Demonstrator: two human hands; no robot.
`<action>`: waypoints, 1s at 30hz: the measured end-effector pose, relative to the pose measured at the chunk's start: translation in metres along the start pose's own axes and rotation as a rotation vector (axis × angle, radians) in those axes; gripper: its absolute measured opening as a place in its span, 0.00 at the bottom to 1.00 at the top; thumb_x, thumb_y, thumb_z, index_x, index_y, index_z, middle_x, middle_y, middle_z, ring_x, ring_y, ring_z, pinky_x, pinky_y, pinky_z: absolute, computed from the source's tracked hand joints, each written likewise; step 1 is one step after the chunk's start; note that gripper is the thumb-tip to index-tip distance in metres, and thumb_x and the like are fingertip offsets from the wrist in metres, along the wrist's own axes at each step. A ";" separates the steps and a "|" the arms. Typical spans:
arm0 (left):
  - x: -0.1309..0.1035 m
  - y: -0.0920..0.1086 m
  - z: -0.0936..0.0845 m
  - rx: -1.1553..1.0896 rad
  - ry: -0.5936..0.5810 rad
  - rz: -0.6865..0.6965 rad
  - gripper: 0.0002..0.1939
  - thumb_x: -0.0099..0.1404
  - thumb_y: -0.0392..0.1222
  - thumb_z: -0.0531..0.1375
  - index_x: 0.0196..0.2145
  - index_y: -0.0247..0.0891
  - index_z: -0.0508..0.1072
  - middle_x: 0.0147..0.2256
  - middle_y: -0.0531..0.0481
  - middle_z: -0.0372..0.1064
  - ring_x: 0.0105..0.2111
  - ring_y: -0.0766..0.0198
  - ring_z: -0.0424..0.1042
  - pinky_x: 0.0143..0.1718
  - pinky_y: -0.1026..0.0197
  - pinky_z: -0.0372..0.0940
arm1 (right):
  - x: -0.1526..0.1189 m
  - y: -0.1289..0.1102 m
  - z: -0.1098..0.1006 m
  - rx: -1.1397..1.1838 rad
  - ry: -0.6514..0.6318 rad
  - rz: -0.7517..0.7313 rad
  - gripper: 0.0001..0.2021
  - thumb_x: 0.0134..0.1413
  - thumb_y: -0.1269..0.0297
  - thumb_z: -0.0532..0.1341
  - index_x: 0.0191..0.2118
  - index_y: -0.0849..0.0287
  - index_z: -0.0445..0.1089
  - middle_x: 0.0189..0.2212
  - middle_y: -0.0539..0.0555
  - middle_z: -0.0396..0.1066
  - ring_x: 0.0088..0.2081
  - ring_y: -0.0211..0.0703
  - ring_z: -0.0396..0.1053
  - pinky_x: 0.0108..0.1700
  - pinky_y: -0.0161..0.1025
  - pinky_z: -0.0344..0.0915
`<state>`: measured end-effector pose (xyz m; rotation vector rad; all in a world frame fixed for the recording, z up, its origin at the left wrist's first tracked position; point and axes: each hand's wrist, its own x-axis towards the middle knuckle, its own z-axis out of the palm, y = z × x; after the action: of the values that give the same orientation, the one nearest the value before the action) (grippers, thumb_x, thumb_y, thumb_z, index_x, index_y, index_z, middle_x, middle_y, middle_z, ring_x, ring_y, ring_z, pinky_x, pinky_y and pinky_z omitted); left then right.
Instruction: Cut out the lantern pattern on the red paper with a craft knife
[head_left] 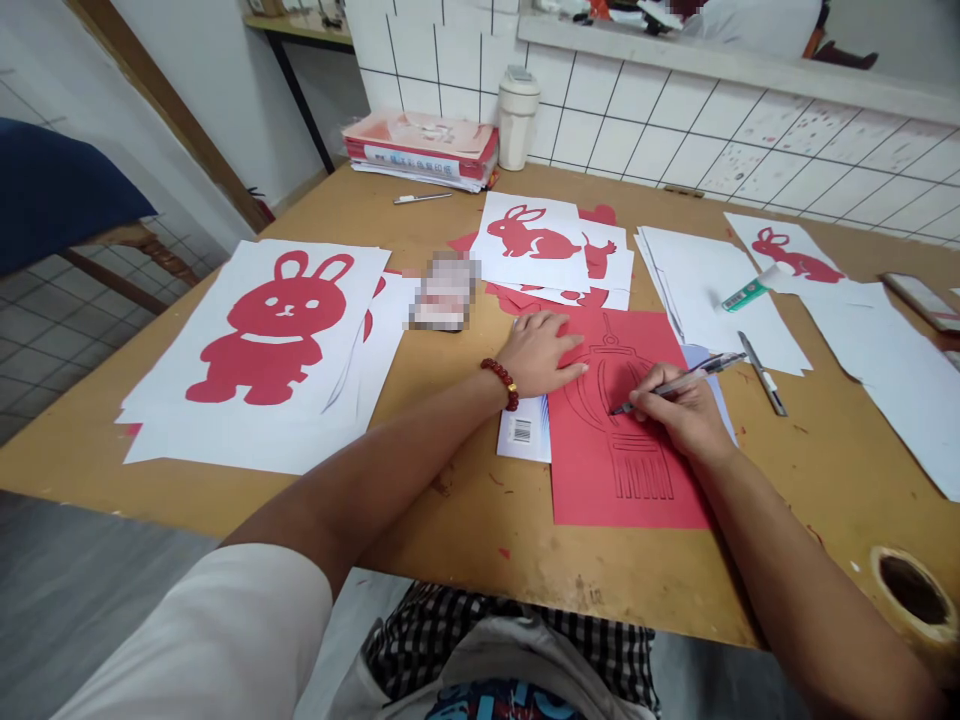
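Note:
A sheet of red paper [581, 480] lies in front of me, with a tasselled lantern drawn on it in dark lines. In my right hand [679, 405] is a pen [697, 372], its tip touching the paper inside the lantern's outline. My left hand [534, 352] rests flat with fingers spread, partly over the red paper's left edge. A bracelet of dark red beads [500, 384] circles the left wrist. Under the red sheet, a pale booklet with a barcode [523, 445] sticks out at the left.
White sheets with a red standing rabbit [270, 330] lie left; another rabbit sheet [534, 240] lies beyond my hands. To the right are a glue stick [756, 287], a craft knife [763, 374] and white paper [892, 370]. A cup [517, 118] and paper packs [420, 150] stand behind.

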<state>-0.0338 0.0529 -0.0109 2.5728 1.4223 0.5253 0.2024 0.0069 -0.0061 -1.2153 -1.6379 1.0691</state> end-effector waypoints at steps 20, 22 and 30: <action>0.001 -0.001 0.000 0.000 0.001 -0.001 0.24 0.70 0.56 0.59 0.57 0.43 0.75 0.63 0.40 0.62 0.63 0.46 0.58 0.65 0.41 0.52 | 0.001 0.001 -0.004 -0.017 -0.062 -0.030 0.10 0.48 0.67 0.67 0.21 0.57 0.69 0.14 0.48 0.66 0.18 0.35 0.60 0.23 0.36 0.54; 0.001 0.000 0.000 -0.003 -0.006 -0.003 0.24 0.70 0.56 0.59 0.57 0.42 0.75 0.63 0.40 0.61 0.63 0.46 0.58 0.65 0.41 0.52 | 0.001 0.001 -0.005 -0.013 -0.065 -0.023 0.10 0.48 0.67 0.67 0.21 0.57 0.69 0.14 0.48 0.66 0.18 0.35 0.60 0.23 0.36 0.54; 0.000 -0.001 0.000 -0.010 0.002 -0.002 0.24 0.70 0.56 0.59 0.58 0.42 0.74 0.63 0.40 0.61 0.63 0.46 0.57 0.64 0.41 0.52 | 0.006 0.008 -0.008 0.290 0.066 -0.007 0.08 0.40 0.70 0.67 0.20 0.56 0.67 0.12 0.45 0.60 0.14 0.32 0.54 0.19 0.35 0.49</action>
<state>-0.0344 0.0531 -0.0117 2.5636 1.4192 0.5340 0.2106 0.0149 -0.0104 -1.0414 -1.3802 1.2012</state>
